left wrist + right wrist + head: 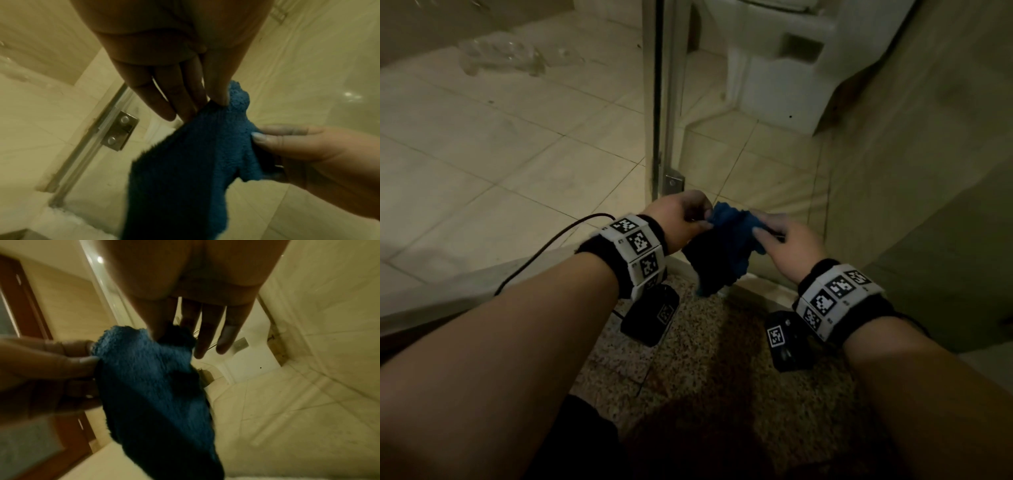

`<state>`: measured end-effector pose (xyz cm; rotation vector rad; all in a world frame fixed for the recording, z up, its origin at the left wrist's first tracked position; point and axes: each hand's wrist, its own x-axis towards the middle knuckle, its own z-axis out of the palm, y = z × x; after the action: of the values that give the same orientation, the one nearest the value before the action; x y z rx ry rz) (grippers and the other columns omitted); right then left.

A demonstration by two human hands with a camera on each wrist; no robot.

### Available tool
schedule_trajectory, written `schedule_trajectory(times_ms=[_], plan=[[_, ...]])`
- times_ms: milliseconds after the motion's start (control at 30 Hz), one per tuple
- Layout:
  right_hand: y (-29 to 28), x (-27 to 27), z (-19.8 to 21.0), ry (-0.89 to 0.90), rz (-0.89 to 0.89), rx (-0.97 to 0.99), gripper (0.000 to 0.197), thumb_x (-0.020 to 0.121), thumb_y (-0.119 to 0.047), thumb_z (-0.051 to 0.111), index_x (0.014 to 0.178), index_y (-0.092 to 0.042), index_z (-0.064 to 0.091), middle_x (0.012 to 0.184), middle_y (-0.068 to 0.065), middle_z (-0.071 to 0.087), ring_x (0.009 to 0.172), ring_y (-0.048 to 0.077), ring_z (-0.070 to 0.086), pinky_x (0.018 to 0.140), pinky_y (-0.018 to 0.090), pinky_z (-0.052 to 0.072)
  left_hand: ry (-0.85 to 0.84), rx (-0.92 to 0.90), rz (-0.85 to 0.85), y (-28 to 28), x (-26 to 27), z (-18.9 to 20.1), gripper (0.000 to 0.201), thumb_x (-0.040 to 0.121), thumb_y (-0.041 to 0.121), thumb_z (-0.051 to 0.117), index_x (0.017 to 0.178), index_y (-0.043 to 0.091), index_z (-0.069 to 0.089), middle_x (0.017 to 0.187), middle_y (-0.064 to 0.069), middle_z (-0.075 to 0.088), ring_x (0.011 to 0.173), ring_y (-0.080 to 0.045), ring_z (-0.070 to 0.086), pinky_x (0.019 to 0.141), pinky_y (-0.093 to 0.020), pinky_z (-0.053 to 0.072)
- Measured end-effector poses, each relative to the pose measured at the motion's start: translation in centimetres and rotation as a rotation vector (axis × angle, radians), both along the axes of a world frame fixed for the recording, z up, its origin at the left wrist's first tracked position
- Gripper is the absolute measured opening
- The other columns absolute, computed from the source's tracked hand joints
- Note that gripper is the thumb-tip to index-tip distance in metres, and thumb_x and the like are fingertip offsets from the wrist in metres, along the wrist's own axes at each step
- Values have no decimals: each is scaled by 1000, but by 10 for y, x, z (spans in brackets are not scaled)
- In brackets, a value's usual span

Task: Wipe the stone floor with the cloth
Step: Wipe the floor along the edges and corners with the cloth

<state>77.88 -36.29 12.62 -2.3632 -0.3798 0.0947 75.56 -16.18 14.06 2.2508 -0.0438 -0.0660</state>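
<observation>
A blue fluffy cloth (726,243) hangs in the air between both hands, above the edge of the speckled stone floor (705,370). My left hand (688,216) pinches the cloth's upper left edge between thumb and fingers; in the left wrist view the cloth (185,162) droops from that pinch. My right hand (774,233) pinches the cloth's right edge. The right wrist view shows the cloth (148,382) dangling under the right thumb, with the other fingers (205,337) straight. The cloth's lower end hangs loose and dark.
A glass shower door with a metal frame (659,102) and a hinge bracket (674,183) stands just beyond my hands. Pale tiled floor (500,137) lies behind the raised sill. A white toilet base (774,68) sits at the back right, a wall (928,171) on the right.
</observation>
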Motion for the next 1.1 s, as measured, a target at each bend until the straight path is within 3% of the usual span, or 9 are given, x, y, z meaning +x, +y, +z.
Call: schedule_trajectory(times_ms=[100,267,433,533,600,700,833,933,1100], plan=[[2,4,1,74,3,152,36,93,-13,58,129,-18,58,122,-4,58,113,7,52,96,18,39,4,-31,-37,-2,2,-3,30,89,11,62,73,32,46,76,13,54,68,1,48,63,-11,40],[6,4,-2,227,82,228,42,88,-8,65,128,-7,56,121,3,59,111,10,53,85,8,42,10,-56,-70,-6,4,-7,29,88,13,64,74,33,48,89,3,62,84,-14,57,82,-29,47],[9,6,-4,242,13,226,33,89,-13,64,120,-2,60,111,9,64,101,17,58,81,23,46,-12,-140,-44,-3,6,-9,29,86,10,66,74,31,50,76,10,56,75,-9,54,75,-24,45],[14,5,6,230,21,311,10,92,-7,59,96,-15,63,86,-2,63,78,10,58,71,16,48,6,-278,12,-1,5,-11,26,88,6,63,76,25,51,75,7,55,71,-7,53,71,-26,47],[17,7,12,205,45,345,22,93,-5,57,83,-25,58,78,-10,59,71,4,54,69,17,47,50,-400,38,0,5,-11,21,89,6,62,80,23,52,76,4,55,72,-8,53,70,-24,47],[18,11,16,193,65,389,16,94,-3,54,92,-18,59,81,-10,57,74,2,54,71,16,46,209,-474,-13,5,5,-14,23,87,5,63,99,23,55,88,4,59,84,-10,57,80,-26,47],[14,14,19,139,111,401,16,94,-2,53,102,-14,59,88,-9,58,82,2,53,81,18,44,351,-196,-159,9,6,-21,38,84,8,68,119,21,56,112,1,63,104,-13,59,99,-29,43],[9,18,21,135,148,442,11,93,-3,55,99,-11,61,94,1,61,88,11,56,86,29,45,410,67,-161,6,8,-28,39,87,22,68,125,21,57,117,4,59,104,-14,57,96,-28,43],[0,21,24,212,213,504,19,88,-3,61,88,-22,62,75,-18,69,76,-5,62,75,13,49,386,75,-76,1,13,-30,29,92,25,60,120,15,60,116,-8,64,92,-20,62,83,-29,51]])
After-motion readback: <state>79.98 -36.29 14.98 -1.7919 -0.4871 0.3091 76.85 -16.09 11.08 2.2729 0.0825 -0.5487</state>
